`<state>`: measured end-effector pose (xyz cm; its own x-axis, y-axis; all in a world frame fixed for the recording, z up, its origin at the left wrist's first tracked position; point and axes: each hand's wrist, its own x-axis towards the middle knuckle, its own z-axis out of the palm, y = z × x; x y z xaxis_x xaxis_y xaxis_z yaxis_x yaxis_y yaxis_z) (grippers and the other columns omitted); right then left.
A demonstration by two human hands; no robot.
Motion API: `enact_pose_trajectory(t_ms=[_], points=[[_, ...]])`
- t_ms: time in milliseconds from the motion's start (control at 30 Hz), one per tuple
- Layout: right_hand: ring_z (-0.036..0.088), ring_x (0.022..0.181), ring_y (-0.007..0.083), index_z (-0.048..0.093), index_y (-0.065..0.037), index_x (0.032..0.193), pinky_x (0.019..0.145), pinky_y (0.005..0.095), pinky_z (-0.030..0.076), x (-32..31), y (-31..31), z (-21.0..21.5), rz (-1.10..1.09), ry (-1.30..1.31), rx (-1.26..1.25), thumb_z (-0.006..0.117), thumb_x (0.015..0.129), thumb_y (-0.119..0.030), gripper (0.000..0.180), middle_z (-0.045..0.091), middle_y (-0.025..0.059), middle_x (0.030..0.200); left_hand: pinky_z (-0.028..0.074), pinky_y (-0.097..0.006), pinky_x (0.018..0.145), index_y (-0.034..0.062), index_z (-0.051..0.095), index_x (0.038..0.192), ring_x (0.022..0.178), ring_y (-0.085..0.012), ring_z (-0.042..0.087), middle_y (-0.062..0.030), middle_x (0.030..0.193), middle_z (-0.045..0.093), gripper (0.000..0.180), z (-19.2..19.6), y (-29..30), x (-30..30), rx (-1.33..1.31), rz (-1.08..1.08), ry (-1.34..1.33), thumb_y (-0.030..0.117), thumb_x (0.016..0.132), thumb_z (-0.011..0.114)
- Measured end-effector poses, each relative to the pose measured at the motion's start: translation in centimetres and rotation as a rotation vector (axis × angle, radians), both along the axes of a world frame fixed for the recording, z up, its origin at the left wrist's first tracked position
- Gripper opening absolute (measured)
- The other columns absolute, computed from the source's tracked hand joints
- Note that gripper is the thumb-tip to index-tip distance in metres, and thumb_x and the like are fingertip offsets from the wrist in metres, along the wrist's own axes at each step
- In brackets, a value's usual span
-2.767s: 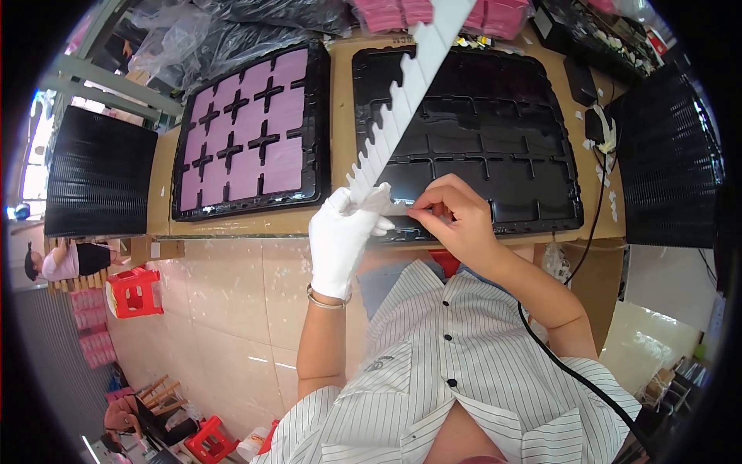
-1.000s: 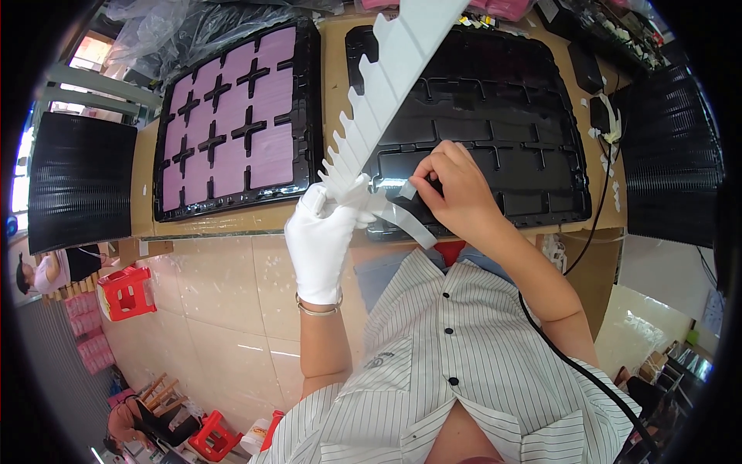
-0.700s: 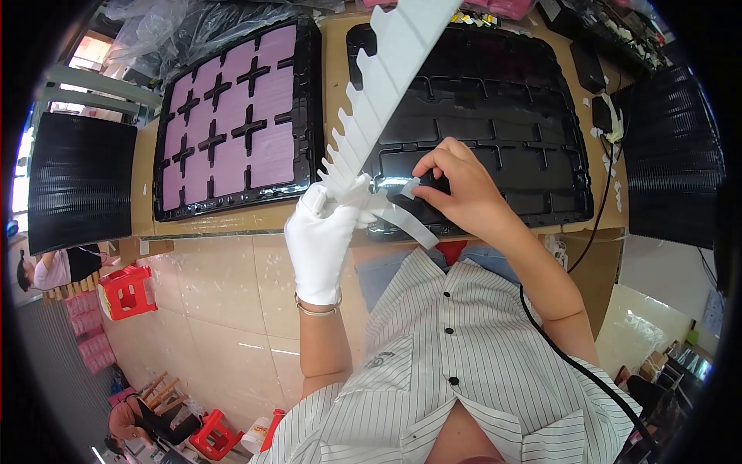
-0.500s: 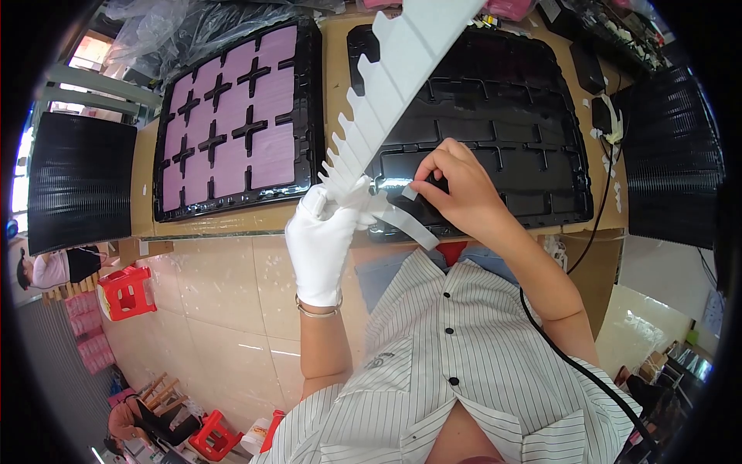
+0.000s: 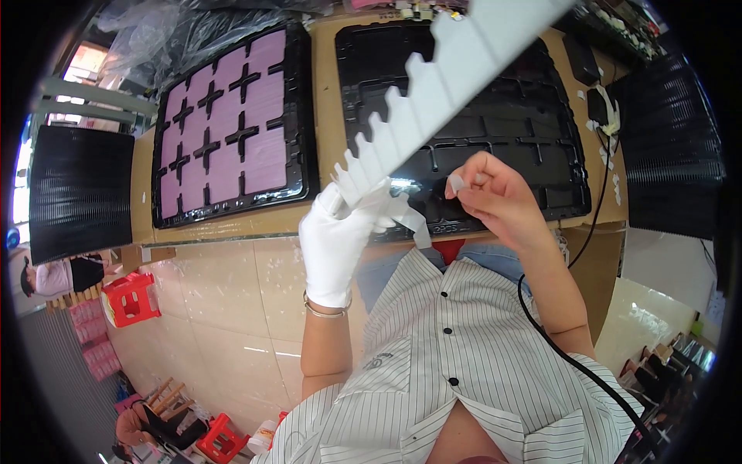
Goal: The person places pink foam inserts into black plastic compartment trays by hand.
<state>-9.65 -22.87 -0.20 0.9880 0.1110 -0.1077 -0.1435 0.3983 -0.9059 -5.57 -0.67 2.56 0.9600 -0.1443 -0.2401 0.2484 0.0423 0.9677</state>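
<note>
In a white glove, my left hand (image 5: 331, 243) is closed round the lower end of a long white strip with notched, tooth-like tabs (image 5: 456, 85). The strip slants up to the right over the table. A short, translucent whitish band (image 5: 418, 224) hangs from the right side of the glove. My bare right hand (image 5: 504, 203) is to the right of it, palm partly turned up. Its thumb and index finger pinch a small translucent white piece (image 5: 457, 183). Behind the hands lies a black moulded plastic tray (image 5: 541, 174), partly covered by the strip.
A second black tray (image 5: 298, 172) with pink sheets and cross-shaped dividers lies at the left on the brown tabletop (image 5: 328, 93). Black ribbed panels (image 5: 81, 189) flank the table. A black cable (image 5: 591, 209) runs down at the right. Red stools (image 5: 133, 299) and other people are at the left.
My right hand has moved right, away from the left, turning its palm up with the small piece. The notched strip has swung rightward, and my left hand has shifted slightly right.
</note>
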Motion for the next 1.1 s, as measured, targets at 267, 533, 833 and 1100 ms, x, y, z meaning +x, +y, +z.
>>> enact_pose_trajectory(t_ms=[267, 533, 833, 1100], points=[[0.053, 0.073, 0.0087, 0.065, 0.001, 0.097, 0.061, 0.0196, 0.038, -1.0, -1.5, 0.5, -0.036, 0.229, 0.325, 0.058, 0.092, -0.008, 0.013, 0.064, 0.0069, 0.085, 0.052, -0.022, 0.065, -0.0052, 0.064, 0.106, 0.074, -0.008, 0.064, -0.0068, 0.093, 0.069, 0.022, -0.5, -4.1, -0.9, 0.006, -0.152, 0.02, -0.004, 0.083, 0.065], [0.059, 0.078, 0.0102, 0.067, -0.002, 0.091, 0.07, 0.0273, 0.048, -1.8, -1.3, 0.6, -0.127, 0.009, -0.305, 0.071, 0.085, -0.008, 0.01, 0.064, 0.0026, 0.086, 0.052, -0.022, 0.065, -0.0041, 0.065, 0.104, 0.073, -0.0082, 0.064, -0.0069, 0.091, 0.07, 0.02, 0.0, -6.1, -1.3, 0.023, -0.157, 0.033, -0.005, 0.083, 0.064], [0.056, 0.074, 0.0136, 0.066, -0.004, 0.084, 0.065, 0.026, 0.046, -3.6, -4.1, 2.4, -0.147, -0.525, -0.757, 0.071, 0.076, 0.002, 0.011, 0.058, 0.0021, 0.081, 0.05, -0.02, 0.061, -0.0024, 0.067, 0.107, 0.067, -0.0073, 0.063, -0.0067, 0.091, 0.07, 0.021, -0.4, -7.0, -0.3, 0.05, -0.122, 0.044, 0.004, 0.087, 0.068], [0.057, 0.072, 0.0212, 0.064, -0.002, 0.084, 0.066, 0.0316, 0.045, -3.3, -14.7, 1.0, -0.289, 0.158, -1.358, 0.069, 0.082, -0.007, 0.008, 0.056, 0.0084, 0.082, 0.046, -0.02, 0.057, -0.0038, 0.07, 0.097, 0.062, -0.0082, 0.06, -0.0062, 0.079, 0.068, 0.016, -0.5, -7.2, -0.1, 0.1, -0.116, 0.021, 0.009, 0.087, 0.072]])
